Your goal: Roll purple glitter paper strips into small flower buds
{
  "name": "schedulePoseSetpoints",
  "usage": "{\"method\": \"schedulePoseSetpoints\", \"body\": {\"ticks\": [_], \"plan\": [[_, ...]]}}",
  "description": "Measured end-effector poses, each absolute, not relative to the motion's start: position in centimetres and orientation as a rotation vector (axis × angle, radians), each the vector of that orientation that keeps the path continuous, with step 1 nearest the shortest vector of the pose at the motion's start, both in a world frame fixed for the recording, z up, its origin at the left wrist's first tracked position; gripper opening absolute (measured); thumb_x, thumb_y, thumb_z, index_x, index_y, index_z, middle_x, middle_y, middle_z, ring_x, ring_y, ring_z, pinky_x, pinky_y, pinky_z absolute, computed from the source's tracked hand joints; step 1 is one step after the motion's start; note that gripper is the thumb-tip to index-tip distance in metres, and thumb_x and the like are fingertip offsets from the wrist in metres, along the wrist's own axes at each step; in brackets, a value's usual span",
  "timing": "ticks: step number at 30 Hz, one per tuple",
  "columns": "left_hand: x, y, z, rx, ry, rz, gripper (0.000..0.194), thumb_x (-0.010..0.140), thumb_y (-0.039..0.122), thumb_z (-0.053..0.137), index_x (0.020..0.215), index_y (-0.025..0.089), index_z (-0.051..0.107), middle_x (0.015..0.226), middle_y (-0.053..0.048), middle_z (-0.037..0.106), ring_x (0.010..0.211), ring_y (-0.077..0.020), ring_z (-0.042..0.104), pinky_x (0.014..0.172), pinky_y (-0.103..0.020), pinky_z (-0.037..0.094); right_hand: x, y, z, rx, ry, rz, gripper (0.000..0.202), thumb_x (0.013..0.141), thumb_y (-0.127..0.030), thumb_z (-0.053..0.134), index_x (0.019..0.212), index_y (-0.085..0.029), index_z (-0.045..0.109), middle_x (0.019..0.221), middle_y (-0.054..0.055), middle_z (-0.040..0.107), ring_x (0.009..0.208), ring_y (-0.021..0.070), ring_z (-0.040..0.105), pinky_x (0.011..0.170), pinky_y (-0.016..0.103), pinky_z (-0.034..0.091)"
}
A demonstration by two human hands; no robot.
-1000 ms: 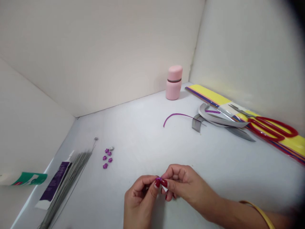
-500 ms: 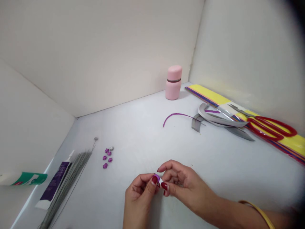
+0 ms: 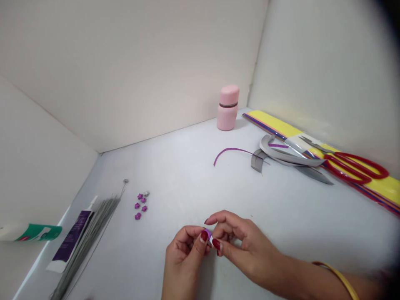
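Observation:
Near the front of the table, my left hand (image 3: 189, 250) pinches a small folded purple paper strip (image 3: 208, 234) between thumb and forefinger. My right hand (image 3: 239, 241) is right beside it, its thumb and a bent finger closed at the strip's pale end, with the forefinger raised and curved above. Part of the strip is hidden by the fingertips. To the left lie several small purple paper stars (image 3: 137, 206) and one silver star (image 3: 146, 193).
Thin wires (image 3: 90, 241) and a purple glue tube (image 3: 71, 237) lie at left, near a green-and-white tube (image 3: 40, 232). A pink flask (image 3: 228, 108) stands at the back. Grey strips (image 3: 281, 156), a curved purple strip (image 3: 229, 149) and red-handled scissors (image 3: 350, 166) on yellow paper packs (image 3: 271, 121) occupy the right.
Both hands have shifted very slightly, staying together at the folded strip. The things on the table lie as before.

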State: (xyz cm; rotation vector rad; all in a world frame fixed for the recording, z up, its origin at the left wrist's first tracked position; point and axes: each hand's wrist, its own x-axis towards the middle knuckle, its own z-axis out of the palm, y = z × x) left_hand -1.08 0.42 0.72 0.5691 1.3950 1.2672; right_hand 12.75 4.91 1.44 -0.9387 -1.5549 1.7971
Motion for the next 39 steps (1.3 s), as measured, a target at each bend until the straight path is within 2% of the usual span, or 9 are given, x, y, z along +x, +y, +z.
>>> {"method": "schedulePoseSetpoints", "body": {"ticks": [6, 11, 15, 18, 21, 24, 30, 34, 39], "plan": [[-1.1, 0.4, 0.7, 0.616, 1.389, 1.26, 0.016, 0.066, 0.031, 0.073, 0.064, 0.016, 0.066, 0.054, 0.0, 0.063, 0.055, -0.0118, 0.053, 0.055, -0.02, 0.041, 12.6, 5.2, 1.4, -0.919, -1.318, 1.984, 0.02, 0.077, -0.016, 0.058, 0.096, -0.018, 0.051, 0.063, -0.005, 0.054, 0.062, 0.0101, 0.053, 0.062, 0.024, 0.041], [-1.6, 0.7, 0.4, 0.558, 1.312, 1.276, 0.016, 0.068, 0.029, 0.072, 0.066, 0.015, 0.065, 0.052, 0.001, 0.059, 0.051, -0.0107, 0.051, 0.054, -0.021, 0.04, 12.5, 5.6, 1.1, -0.86, -1.246, 2.08, 0.02, 0.081, -0.027, 0.054, 0.099, -0.018, 0.05, 0.067, -0.003, 0.056, 0.06, 0.0113, 0.057, 0.058, 0.025, 0.04], [-1.7, 0.8, 0.5, 0.522, 1.285, 1.255, 0.017, 0.067, 0.029, 0.073, 0.066, 0.014, 0.065, 0.052, 0.001, 0.06, 0.051, -0.0084, 0.05, 0.053, -0.019, 0.039, 12.5, 5.6, 0.9, -0.897, -1.351, 1.992, 0.019, 0.075, -0.018, 0.061, 0.093, -0.018, 0.055, 0.069, -0.001, 0.06, 0.064, 0.0116, 0.057, 0.062, 0.025, 0.043], [-1.6, 0.8, 0.6, 0.558, 1.285, 1.243, 0.018, 0.067, 0.03, 0.073, 0.066, 0.014, 0.066, 0.052, 0.002, 0.059, 0.048, -0.0064, 0.048, 0.052, -0.017, 0.038, 12.6, 5.6, 0.9, -0.883, -1.49, 1.872, 0.011, 0.077, -0.016, 0.059, 0.088, -0.018, 0.057, 0.071, 0.001, 0.064, 0.065, 0.0131, 0.059, 0.061, 0.025, 0.044], [-1.6, 0.7, 0.6, 0.568, 1.278, 1.216, 0.019, 0.067, 0.03, 0.073, 0.065, 0.013, 0.065, 0.052, 0.002, 0.06, 0.047, -0.006, 0.049, 0.051, -0.016, 0.037, 12.9, 5.8, 1.3, -0.887, -1.673, 1.673, 0.003, 0.076, -0.015, 0.06, 0.075, -0.018, 0.061, 0.068, 0.001, 0.063, 0.064, 0.0131, 0.059, 0.061, 0.024, 0.045], [-1.6, 0.7, 0.4, 0.549, 1.256, 1.198, 0.019, 0.066, 0.03, 0.074, 0.065, 0.013, 0.065, 0.053, 0.001, 0.061, 0.046, -0.0061, 0.049, 0.051, -0.017, 0.037, 13.0, 5.9, 1.7, -0.878, -1.754, 1.608, 0.01, 0.077, -0.014, 0.059, 0.068, -0.017, 0.06, 0.065, 0.0, 0.063, 0.062, 0.0124, 0.059, 0.061, 0.023, 0.045], [-1.5, 0.7, 0.7, 0.593, 1.285, 1.218, 0.019, 0.065, 0.03, 0.074, 0.064, 0.013, 0.066, 0.05, 0.002, 0.058, 0.049, -0.0071, 0.049, 0.052, -0.017, 0.037, 12.8, 5.6, 1.2, -0.866, -1.573, 1.831, 0.01, 0.081, -0.019, 0.055, 0.072, -0.017, 0.054, 0.067, 0.001, 0.061, 0.065, 0.0133, 0.057, 0.062, 0.025, 0.045], [-1.4, 0.6, 1.1, 0.616, 1.29, 1.224, 0.018, 0.066, 0.03, 0.073, 0.063, 0.014, 0.068, 0.052, 0.002, 0.059, 0.053, -0.0093, 0.05, 0.055, -0.018, 0.039, 12.7, 5.4, 0.8, -0.896, -1.475, 1.893, 0.014, 0.081, -0.025, 0.058, 0.072, -0.017, 0.052, 0.066, 0.0, 0.06, 0.064, 0.0123, 0.056, 0.06, 0.024, 0.043], [-1.2, 0.4, 1.6, 0.634, 1.292, 1.199, 0.019, 0.07, 0.033, 0.07, 0.068, 0.014, 0.07, 0.058, -0.001, 0.064, 0.059, -0.0119, 0.054, 0.059, -0.02, 0.042, 12.7, 5.3, 0.8, -0.914, -1.36, 1.946, 0.016, 0.077, -0.025, 0.064, 0.073, -0.017, 0.049, 0.064, -0.002, 0.06, 0.062, 0.0111, 0.055, 0.059, 0.023, 0.041]]}}
